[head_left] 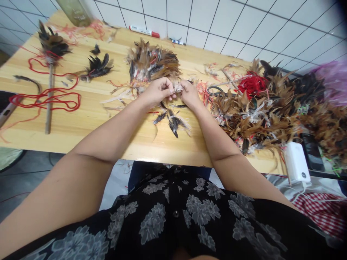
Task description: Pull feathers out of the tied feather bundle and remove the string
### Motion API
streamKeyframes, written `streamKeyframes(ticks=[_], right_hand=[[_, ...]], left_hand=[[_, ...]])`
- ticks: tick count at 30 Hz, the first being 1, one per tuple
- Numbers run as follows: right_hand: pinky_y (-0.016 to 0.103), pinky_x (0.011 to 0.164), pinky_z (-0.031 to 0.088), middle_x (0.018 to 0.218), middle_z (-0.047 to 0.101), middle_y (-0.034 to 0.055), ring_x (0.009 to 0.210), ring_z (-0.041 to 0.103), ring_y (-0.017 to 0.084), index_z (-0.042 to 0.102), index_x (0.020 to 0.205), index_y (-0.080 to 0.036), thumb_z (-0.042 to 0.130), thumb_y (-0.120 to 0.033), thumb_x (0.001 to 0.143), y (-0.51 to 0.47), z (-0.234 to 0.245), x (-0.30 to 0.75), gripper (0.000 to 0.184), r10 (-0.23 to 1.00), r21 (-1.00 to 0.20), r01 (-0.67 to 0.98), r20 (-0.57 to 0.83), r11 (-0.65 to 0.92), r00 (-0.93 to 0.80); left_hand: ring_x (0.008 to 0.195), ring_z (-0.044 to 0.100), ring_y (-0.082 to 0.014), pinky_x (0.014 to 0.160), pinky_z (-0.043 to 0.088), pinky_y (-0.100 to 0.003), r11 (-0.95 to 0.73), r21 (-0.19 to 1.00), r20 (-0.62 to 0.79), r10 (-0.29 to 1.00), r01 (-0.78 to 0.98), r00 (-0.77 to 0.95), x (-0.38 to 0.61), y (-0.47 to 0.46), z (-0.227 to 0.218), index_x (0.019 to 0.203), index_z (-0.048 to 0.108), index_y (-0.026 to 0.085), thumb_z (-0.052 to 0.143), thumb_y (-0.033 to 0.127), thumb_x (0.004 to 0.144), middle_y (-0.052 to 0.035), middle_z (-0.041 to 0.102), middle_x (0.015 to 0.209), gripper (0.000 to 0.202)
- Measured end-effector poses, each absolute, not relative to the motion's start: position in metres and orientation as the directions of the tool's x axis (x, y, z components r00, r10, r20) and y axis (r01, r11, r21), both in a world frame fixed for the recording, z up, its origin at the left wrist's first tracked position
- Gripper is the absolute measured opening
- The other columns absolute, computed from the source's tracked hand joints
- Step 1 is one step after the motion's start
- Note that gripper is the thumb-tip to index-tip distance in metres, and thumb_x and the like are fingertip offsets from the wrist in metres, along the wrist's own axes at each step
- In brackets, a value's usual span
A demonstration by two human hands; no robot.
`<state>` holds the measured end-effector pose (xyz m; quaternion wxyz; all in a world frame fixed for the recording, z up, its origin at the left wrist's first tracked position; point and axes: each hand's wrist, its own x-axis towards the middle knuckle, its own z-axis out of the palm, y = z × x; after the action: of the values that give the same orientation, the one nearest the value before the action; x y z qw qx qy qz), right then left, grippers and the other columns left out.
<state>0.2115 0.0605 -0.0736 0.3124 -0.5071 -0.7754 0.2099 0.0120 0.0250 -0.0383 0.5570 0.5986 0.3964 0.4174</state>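
My left hand (159, 92) and my right hand (189, 96) meet near the middle of the wooden table. Their fingertips are pinched together on a small whitish tuft of feathers (178, 88), mostly covered by the fingers. Just beyond them lies a pile of brown feathers (155, 59) with pale, tangled quill ends. Several loose dark feathers (173, 122) are scattered on the tabletop on the near side of my hands. To the right of my right hand, a large heap of brown feather bunches (244, 112) begins.
At left, a stick with dark feathers (50, 90) lies beside looped red cord (62, 101) and a black feather bunch (97, 67). A red marker (144, 31) is by the tiled wall. A red string bundle (252, 85), white power bank (297, 161) and black phone (312, 151) are at right.
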Motion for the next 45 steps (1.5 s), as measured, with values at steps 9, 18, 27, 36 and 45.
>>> streamKeyframes(ticks=[9, 18, 27, 36, 45], right_hand=[[0.051, 0.117, 0.061, 0.118, 0.075, 0.0123, 0.117, 0.072, 0.03, 0.071, 0.099, -0.022, 0.052, -0.039, 0.118, 0.054, -0.066, 0.215, 0.032, 0.852, -0.47, 0.716, 0.367, 0.516, -0.373], [0.039, 0.095, 0.063, 0.092, 0.076, 0.0054, 0.095, 0.073, 0.022, 0.078, 0.106, -0.017, 0.068, -0.088, 0.099, 0.048, -0.056, 0.212, 0.072, 0.922, -0.839, 0.426, 0.207, 0.339, -0.326], [0.025, 0.067, 0.05, 0.063, 0.056, -0.0035, 0.07, 0.058, 0.013, 0.065, 0.074, -0.02, 0.095, -0.063, 0.089, 0.034, -0.035, 0.192, 0.054, 0.964, -0.979, 0.164, 0.076, 0.121, -0.254], [0.031, 0.084, 0.057, 0.07, 0.06, -0.0023, 0.08, 0.063, 0.018, 0.06, 0.072, -0.023, 0.086, -0.041, 0.099, 0.035, -0.036, 0.19, 0.042, 0.967, -0.945, 0.24, 0.185, 0.224, -0.173], [0.024, 0.066, 0.049, 0.072, 0.064, -0.0031, 0.071, 0.06, 0.013, 0.068, 0.085, -0.022, 0.095, -0.068, 0.087, 0.025, -0.035, 0.186, 0.053, 0.979, -0.987, 0.091, 0.114, 0.131, -0.171]], left_hand=[[0.061, 0.063, -0.0112, 0.062, 0.052, -0.023, 0.134, 0.953, -0.062, 0.964, -0.271, 0.259, 0.011, 0.025, -0.027, 0.076, 0.062, 0.017, 0.089, 0.004, 0.087, 0.0014, 0.064, 0.072, 0.032], [0.056, 0.057, -0.0094, 0.059, 0.047, -0.022, -0.033, 0.97, 0.056, 0.994, -0.24, 0.09, 0.015, 0.043, -0.042, 0.085, 0.053, 0.022, 0.088, -0.002, 0.082, 0.0077, 0.059, 0.071, 0.042], [0.069, 0.065, -0.0146, 0.068, 0.054, -0.027, -0.126, 0.976, 0.143, 0.986, -0.175, 0.087, 0.019, 0.039, -0.043, 0.094, 0.053, 0.025, 0.094, 0.016, 0.083, 0.0043, 0.062, 0.078, 0.044], [0.072, 0.065, -0.0171, 0.069, 0.053, -0.031, -0.115, 0.972, 0.16, 0.963, -0.207, 0.215, 0.016, 0.031, -0.039, 0.088, 0.063, 0.022, 0.108, 0.037, 0.079, 0.0006, 0.065, 0.079, 0.048], [0.063, 0.055, -0.013, 0.062, 0.048, -0.028, -0.111, 0.968, 0.156, 0.97, -0.225, 0.189, 0.015, 0.036, -0.042, 0.082, 0.06, 0.022, 0.1, 0.036, 0.085, 0.0008, 0.062, 0.073, 0.042]])
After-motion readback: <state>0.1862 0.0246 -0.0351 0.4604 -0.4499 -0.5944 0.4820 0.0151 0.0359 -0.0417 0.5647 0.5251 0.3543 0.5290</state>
